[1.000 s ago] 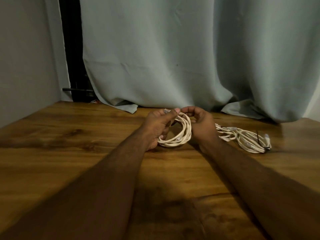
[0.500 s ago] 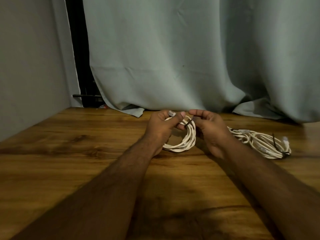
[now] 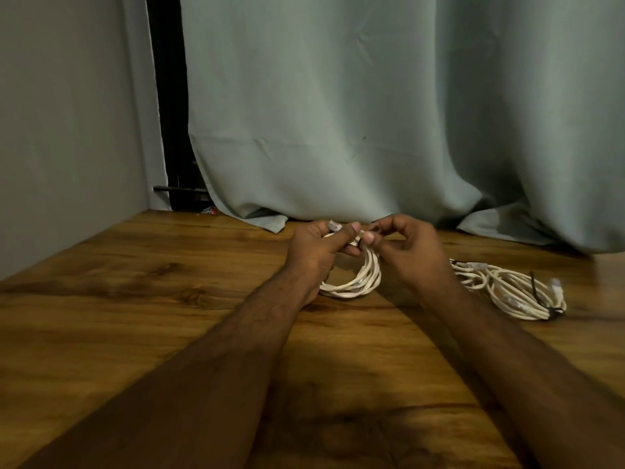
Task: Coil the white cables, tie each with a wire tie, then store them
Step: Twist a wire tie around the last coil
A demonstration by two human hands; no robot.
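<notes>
Near the table's (image 3: pixel 135 333) far edge the left hand (image 3: pixel 313 255) still grips the coiled cable (image 3: pixel 355 282), while the right hand (image 3: pixel 411 252) now pinches the dark tie (hardly visible) tighter, so tying seems nearly done.

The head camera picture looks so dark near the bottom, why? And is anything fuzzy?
Head view: dim, warm light; the arms cast a dark shadow on the wooden table. The forearms look stretched by the wide lens. The coiled white cable and both hands, left hand and right hand, are slightly soft, not sharp.
</notes>
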